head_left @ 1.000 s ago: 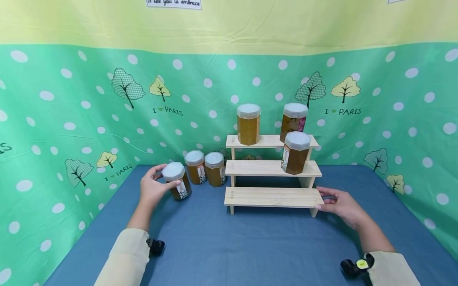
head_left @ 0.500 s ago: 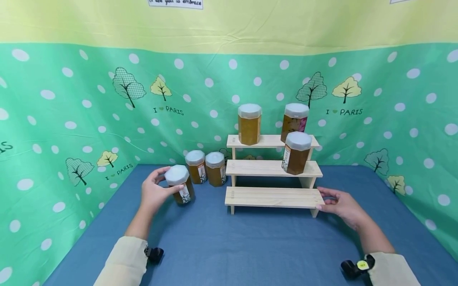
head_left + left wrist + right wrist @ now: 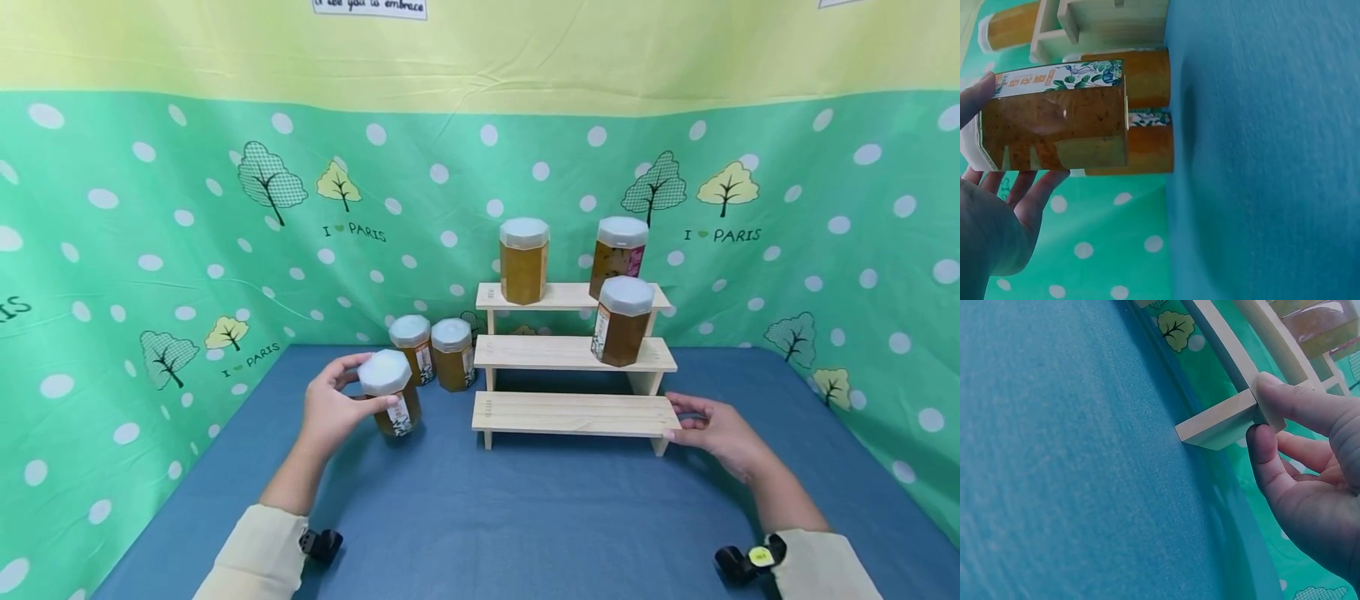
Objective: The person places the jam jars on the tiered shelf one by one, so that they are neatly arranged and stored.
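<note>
My left hand (image 3: 330, 410) grips a honey jar (image 3: 397, 410) near its white lid, thumb on one side and fingers on the other. In the left wrist view this amber jar (image 3: 1060, 128) with its flowered label hangs above the blue cloth, a gap under its base. Two similar jars, a left one (image 3: 412, 350) and a right one (image 3: 453, 357), stand just behind it. At the right, my right hand (image 3: 716, 433) pinches the end of the lowest step of a three-tier wooden stand (image 3: 573, 414); the right wrist view shows thumb and finger (image 3: 1264, 447) at that board's corner.
On the stand's top step are a golden jar (image 3: 523, 262) and a darker jar (image 3: 617, 258). A brown jar (image 3: 624, 323) sits at the right of the middle step. Blue cloth (image 3: 525, 517) covers the table, with a green dotted curtain (image 3: 187, 250) behind.
My left hand has carried the honey jar rightward and slightly nearer to me, so it now overlaps a jar behind. The right hand keeps its pinch on the stand.
</note>
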Tool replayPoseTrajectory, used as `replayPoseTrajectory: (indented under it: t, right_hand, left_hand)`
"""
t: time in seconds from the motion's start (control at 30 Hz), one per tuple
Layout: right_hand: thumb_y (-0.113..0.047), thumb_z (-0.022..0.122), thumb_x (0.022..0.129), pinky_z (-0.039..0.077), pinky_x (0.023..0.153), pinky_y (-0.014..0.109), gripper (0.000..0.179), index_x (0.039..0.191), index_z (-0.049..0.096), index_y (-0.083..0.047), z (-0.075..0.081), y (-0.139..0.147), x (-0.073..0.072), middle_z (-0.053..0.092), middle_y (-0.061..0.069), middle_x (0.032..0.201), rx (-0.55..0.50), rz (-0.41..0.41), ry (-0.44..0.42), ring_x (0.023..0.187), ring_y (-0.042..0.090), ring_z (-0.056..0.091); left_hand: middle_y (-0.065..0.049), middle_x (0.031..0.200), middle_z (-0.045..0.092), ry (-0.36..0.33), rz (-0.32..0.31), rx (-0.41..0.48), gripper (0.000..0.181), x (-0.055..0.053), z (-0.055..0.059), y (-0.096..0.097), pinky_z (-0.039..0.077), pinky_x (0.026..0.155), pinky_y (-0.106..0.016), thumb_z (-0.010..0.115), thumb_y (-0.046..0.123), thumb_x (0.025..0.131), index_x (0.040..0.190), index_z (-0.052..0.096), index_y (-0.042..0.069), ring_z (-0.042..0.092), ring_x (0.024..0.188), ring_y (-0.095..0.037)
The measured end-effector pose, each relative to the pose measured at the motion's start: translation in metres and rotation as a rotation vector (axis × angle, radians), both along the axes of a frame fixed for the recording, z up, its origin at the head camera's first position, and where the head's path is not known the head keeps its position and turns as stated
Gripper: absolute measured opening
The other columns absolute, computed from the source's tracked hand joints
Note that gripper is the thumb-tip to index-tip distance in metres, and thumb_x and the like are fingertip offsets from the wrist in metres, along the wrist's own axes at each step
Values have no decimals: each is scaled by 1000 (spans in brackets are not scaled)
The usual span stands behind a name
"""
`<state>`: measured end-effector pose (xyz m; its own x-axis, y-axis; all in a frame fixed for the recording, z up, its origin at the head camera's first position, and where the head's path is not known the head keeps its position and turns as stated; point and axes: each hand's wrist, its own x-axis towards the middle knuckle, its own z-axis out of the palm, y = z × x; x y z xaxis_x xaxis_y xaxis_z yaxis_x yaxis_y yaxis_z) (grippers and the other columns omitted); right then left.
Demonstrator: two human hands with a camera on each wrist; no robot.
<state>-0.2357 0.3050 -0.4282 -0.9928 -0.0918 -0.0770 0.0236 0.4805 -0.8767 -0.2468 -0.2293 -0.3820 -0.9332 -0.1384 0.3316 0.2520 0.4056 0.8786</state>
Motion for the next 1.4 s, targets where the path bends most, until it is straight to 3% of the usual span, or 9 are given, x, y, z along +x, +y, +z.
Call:
replayPoseTrajectory:
  t: [0.6, 1.0, 1.2, 1.4]
  right_hand:
    - [-24, 80, 83, 52, 77, 27, 84, 148, 35, 5, 2, 0, 1, 44, 29, 135, 18, -9, -7, 107, 33, 50]
    - [-24, 80, 83, 52, 77, 27, 84, 147, 35, 6, 2, -1, 1, 45, 28, 134, 13, 2, -3, 106, 33, 50]
    - [-25, 80, 83, 51, 77, 26, 84, 148, 35, 5, 1, 0, 1, 45, 28, 135, 10, 1, -2, 106, 32, 50]
    - [-25, 79, 83, 51, 77, 27, 83, 147, 35, 5, -1, 1, -1, 46, 28, 135, 1, 1, 0, 105, 31, 51]
  left_hand:
    - [-6, 124, 58, 9, -69, 9, 72, 4, 18, 25, 57, 75, -30, 95, 23, 62, 125, 62, 11, 56, 109, -23]
    - [-7, 122, 59, -1, -87, -12, 74, 1, 36, 45, 57, 77, -42, 95, 28, 60, 125, 62, 13, 59, 106, -25]
    - [-7, 117, 62, 27, -95, -59, 73, 1, 46, 56, 54, 70, -40, 95, 29, 61, 125, 62, 15, 60, 102, -24]
    - [-7, 120, 61, 51, -133, -57, 72, 0, 52, 64, 54, 76, -42, 94, 26, 62, 125, 62, 13, 60, 106, -25]
